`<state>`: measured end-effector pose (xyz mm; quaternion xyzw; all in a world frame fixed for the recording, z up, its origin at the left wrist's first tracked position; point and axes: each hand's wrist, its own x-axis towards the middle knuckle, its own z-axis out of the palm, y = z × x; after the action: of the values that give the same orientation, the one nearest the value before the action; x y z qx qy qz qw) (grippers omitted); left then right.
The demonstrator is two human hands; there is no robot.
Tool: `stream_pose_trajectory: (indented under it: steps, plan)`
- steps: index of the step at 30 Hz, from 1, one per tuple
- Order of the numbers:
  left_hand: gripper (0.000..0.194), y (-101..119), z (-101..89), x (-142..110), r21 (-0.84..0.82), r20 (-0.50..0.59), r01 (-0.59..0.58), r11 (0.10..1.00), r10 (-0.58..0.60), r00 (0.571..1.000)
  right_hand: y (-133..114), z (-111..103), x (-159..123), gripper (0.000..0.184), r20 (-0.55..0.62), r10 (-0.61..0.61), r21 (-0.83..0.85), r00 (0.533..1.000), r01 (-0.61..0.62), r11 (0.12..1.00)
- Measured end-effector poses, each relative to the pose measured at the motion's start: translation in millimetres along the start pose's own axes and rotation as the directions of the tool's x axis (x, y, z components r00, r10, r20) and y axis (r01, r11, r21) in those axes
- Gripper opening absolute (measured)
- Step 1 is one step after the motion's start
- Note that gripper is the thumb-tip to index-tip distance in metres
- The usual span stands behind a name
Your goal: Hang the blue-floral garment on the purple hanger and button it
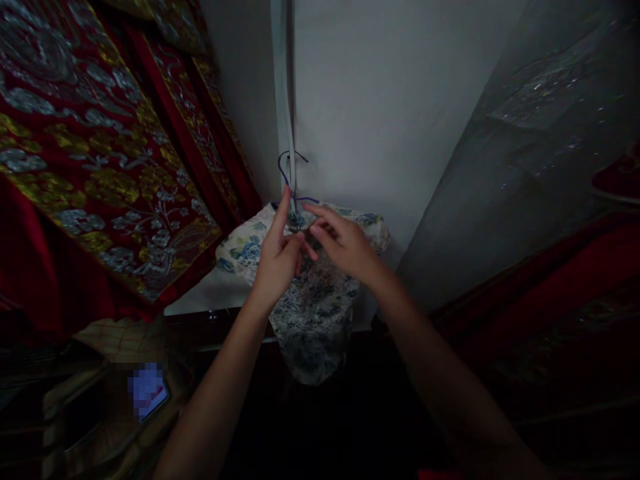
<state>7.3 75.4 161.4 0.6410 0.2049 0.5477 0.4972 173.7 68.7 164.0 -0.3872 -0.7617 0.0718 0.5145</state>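
A pale shirt with blue floral print (315, 313) hangs in front of me on a thin blue hanger (283, 167). Both my hands are at its neckline, close together. My left hand (281, 257) points its index finger up along the hanger, while its thumb and lower fingers come together at the collar and appear to pinch the cloth. From the other side, my right hand (345, 247) reaches in with index finger and thumb slightly apart, their tips by the collar. Dim light and the fingers hide the exact contact.
A pale strap (284, 80) runs down the white wall (390, 87) behind the hanger. Red cloth with gold and silver embroidery (115, 167) hangs at left. Clear plastic sheeting (525, 133) covers the right side. A lit phone (153, 403) lies at lower left.
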Motion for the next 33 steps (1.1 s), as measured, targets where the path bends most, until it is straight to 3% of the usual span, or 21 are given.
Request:
stream_pose_trajectory:
  steps: [2,4,7,10,13,16,19,22,24,26,27,28,30,33]
  plan:
    - [0.084,2.7,0.5,-2.4,-0.060,-0.041,0.044,0.997,-0.046,0.998,-1.8,4.9,14.3,0.018,0.087,-0.051,-0.126,0.995,0.062,0.990]
    - [0.083,-0.4,-0.1,-2.8,-0.129,-0.080,0.082,0.988,-0.092,0.993,0.2,13.7,14.2,0.017,0.079,-0.061,-0.204,0.995,0.076,0.976]
    - [0.082,-21.0,-3.4,0.5,-0.127,-0.080,0.098,0.987,-0.108,0.991,3.4,28.1,8.4,0.014,-0.033,-0.064,-0.185,0.997,0.057,0.981]
    - [0.082,-56.0,-10.3,-1.6,-0.042,-0.081,0.129,0.991,-0.132,0.988,4.0,32.5,15.4,0.015,-0.220,-0.029,-0.058,0.975,0.017,0.998]
    - [0.082,-88.7,-18.9,-21.2,0.072,-0.067,0.193,0.978,-0.189,0.980,5.5,13.5,27.5,0.019,-0.415,0.044,0.144,0.909,0.017,0.989]
    - [0.075,-103.1,-23.1,-49.9,0.215,-0.028,0.192,0.958,-0.190,0.981,12.2,-27.5,20.4,0.014,-0.483,0.105,0.323,0.869,0.065,0.944]
    - [0.061,-97.4,-19.8,-61.5,0.347,-0.030,0.109,0.931,-0.105,0.994,23.1,-67.2,-15.9,0.009,-0.496,0.276,0.598,0.824,0.093,0.796]
    - [0.060,-83.7,-12.9,-41.3,0.501,-0.117,-0.033,0.865,0.105,0.988,33.4,-78.3,-70.9,0.013,-0.449,0.541,0.842,0.711,0.134,0.522]
    - [0.073,-76.5,-11.1,-14.9,0.624,-0.179,-0.123,0.771,0.294,0.939,39.9,-64.7,-110.9,0.019,-0.407,0.697,0.906,0.590,0.165,0.389]
    - [0.087,-72.8,-15.3,13.8,0.742,-0.224,-0.130,0.658,0.426,0.877,47.5,-39.0,-149.6,0.023,-0.375,0.800,0.926,0.468,0.141,0.351]
    - [0.091,-72.4,-20.6,26.8,0.784,-0.260,-0.091,0.614,0.458,0.850,52.1,-24.3,-166.9,0.023,-0.354,0.820,0.931,0.450,0.087,0.354]
    - [0.092,-72.8,-28.2,38.3,0.806,-0.307,-0.038,0.591,0.471,0.827,57.0,-9.8,-181.9,0.022,-0.325,0.826,0.935,0.461,0.028,0.352]
    - [0.086,-76.0,-49.8,54.5,0.761,-0.405,0.035,0.648,0.432,0.806,66.1,14.2,-202.6,0.022,-0.297,0.833,0.941,0.467,-0.006,0.339]
    - [0.048,-85.7,-89.2,58.3,0.378,-0.521,0.101,0.920,0.121,0.845,69.8,33.3,-207.5,0.016,-0.226,0.857,0.960,0.463,-0.042,0.277]
